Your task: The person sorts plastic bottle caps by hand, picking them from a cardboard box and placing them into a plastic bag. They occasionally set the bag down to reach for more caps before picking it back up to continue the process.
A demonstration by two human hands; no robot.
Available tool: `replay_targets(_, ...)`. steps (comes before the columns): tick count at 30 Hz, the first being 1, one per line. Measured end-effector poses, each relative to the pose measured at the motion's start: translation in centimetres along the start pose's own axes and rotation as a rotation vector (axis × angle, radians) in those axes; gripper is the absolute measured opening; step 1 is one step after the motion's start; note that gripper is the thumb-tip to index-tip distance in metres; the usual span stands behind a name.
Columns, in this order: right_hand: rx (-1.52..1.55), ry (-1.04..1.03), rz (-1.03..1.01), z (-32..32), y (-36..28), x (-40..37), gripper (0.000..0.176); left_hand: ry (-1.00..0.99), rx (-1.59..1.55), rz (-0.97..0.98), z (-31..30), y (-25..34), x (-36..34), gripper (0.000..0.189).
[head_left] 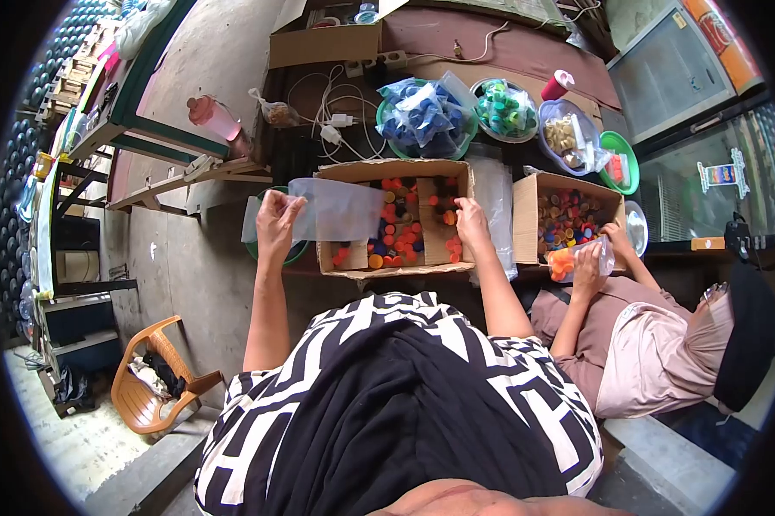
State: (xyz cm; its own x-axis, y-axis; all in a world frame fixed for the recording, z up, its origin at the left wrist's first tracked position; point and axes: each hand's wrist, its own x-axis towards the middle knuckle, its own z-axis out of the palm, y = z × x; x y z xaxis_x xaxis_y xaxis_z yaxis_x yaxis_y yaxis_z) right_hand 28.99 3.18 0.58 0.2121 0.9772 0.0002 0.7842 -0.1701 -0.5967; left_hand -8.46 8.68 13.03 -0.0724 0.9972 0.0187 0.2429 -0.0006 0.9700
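My left hand (277, 225) pinches a clear plastic bag (343, 210), which stretches right over the left part of a cardboard box (396, 170). Red, orange, yellow and blue caps (398, 234) lie inside the box, along with a few darker ones. At the box's right side is my right hand (473, 224), its fingers pressed together; whatever is between them is too small to name.
To the right, a co-worker (637, 344) holds a bag of orange pieces (568, 262) by a second cardboard box (527, 219) of caps. Behind are basins with blue packets (426, 112) and green packets (505, 109). White cables (332, 120) lie behind my box; an orange chair (142, 404) stands at lower left.
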Motion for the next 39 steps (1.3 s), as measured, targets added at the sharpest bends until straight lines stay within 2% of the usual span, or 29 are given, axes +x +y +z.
replay_targets(1, 0.002, -0.004, -0.002, 0.8, 0.3, 0.0, 0.022, 0.028, -0.028, 0.035, -0.4, -0.3, -0.1, 0.022)
replay_targets(3, -0.284, -0.139, 0.008, 2.5, 0.5, 0.0, 0.019, 0.096, -0.011, 0.054, -1.0, -0.3, -0.2, 0.021)
replay_targets(6, -0.445, -0.105, 0.024, 5.9, 1.5, 0.7, 0.017, 0.189, 0.022, 0.077, -1.9, 0.6, -0.7, 0.018)
replay_targets(7, -0.483, -0.167, 0.068, 6.8, 1.9, 1.1, 0.020, 0.205, 0.045, 0.054, -1.9, 1.3, -0.9, 0.017)
replay_targets(12, -0.485, -0.196, 0.159, 8.7, 2.1, 1.8, 0.025, 0.222, 0.066, 0.013, -2.8, 0.1, -1.5, 0.020)
replay_targets(15, -0.327, -0.104, 0.227, 8.0, 2.2, 1.8, 0.026, 0.221, -0.017, -0.029, -2.6, 0.6, -2.0, 0.021)
replay_targets(17, -0.158, -0.177, -0.015, 7.9, 4.5, 2.3, 0.036, 0.186, -0.429, -0.185, -2.9, 0.0, -2.2, 0.021)
replay_targets(18, -0.163, -0.178, -0.015, 7.0, 4.2, 2.3, 0.036, 0.187, -0.433, -0.187, -2.7, 0.2, -2.3, 0.021)
replay_targets(20, 0.155, -0.078, 0.055, 4.5, 3.1, 2.4, 0.043, 0.254, -0.534, -0.258, -2.0, 0.9, -2.4, 0.029)
replay_targets(21, 0.320, -0.078, 0.112, 5.3, 4.8, 3.1, 0.041, 0.252, -0.537, -0.261, -2.1, 0.6, -2.4, 0.029)
replay_targets(22, 0.318, -0.077, 0.116, 5.2, 5.1, 3.5, 0.041, 0.141, -0.456, -0.242, -2.3, 0.0, -2.4, 0.026)
replay_targets(23, 0.301, -0.103, 0.152, 5.1, 5.4, 3.8, 0.040, 0.027, -0.374, -0.221, -2.3, -0.6, -2.4, 0.023)
replay_targets(24, 0.283, -0.126, 0.187, 4.8, 5.1, 3.8, 0.038, 0.018, -0.375, -0.221, -2.2, -1.2, -2.4, 0.023)
replay_targets(25, 0.071, -0.114, 0.137, 4.7, 4.7, 3.7, 0.030, -0.004, -0.391, -0.223, -1.9, -1.6, -2.3, 0.019)
replay_targets(26, 0.067, -0.106, 0.141, 4.8, 4.2, 3.4, 0.030, -0.025, -0.409, -0.225, -1.7, -2.1, -2.2, 0.017)
replay_targets(28, -0.250, -0.155, 0.045, 5.1, 2.8, 2.8, 0.024, -0.040, -0.434, -0.250, -1.1, -1.5, -2.1, 0.013)
replay_targets(30, -0.329, -0.206, 0.050, 5.4, 1.0, 1.7, 0.021, -0.045, -0.410, -0.224, -0.6, -1.4, -2.1, 0.010)
replay_targets(32, -0.556, -0.272, -0.058, 7.2, 1.7, 1.3, 0.016, -0.057, -0.412, -0.234, -0.5, -1.2, -2.3, 0.010)
replay_targets(34, -0.595, -0.193, -0.092, 8.2, 2.0, 0.8, 0.014, -0.070, -0.410, -0.245, -0.3, -1.2, -2.5, 0.010)
replay_targets(36, -0.559, -0.030, -0.102, 8.6, 2.0, 0.4, 0.016, -0.066, -0.387, -0.251, -0.1, -1.2, -2.8, 0.011)
replay_targets(38, -0.549, -0.048, -0.067, 8.1, 1.7, -0.1, 0.013, -0.079, -0.379, -0.256, -0.2, -1.8, -3.0, 0.011)
replay_targets(39, -0.386, 0.007, -0.077, 6.3, 0.3, -0.7, 0.015, -0.092, -0.373, -0.262, -0.3, -2.0, -3.1, 0.011)
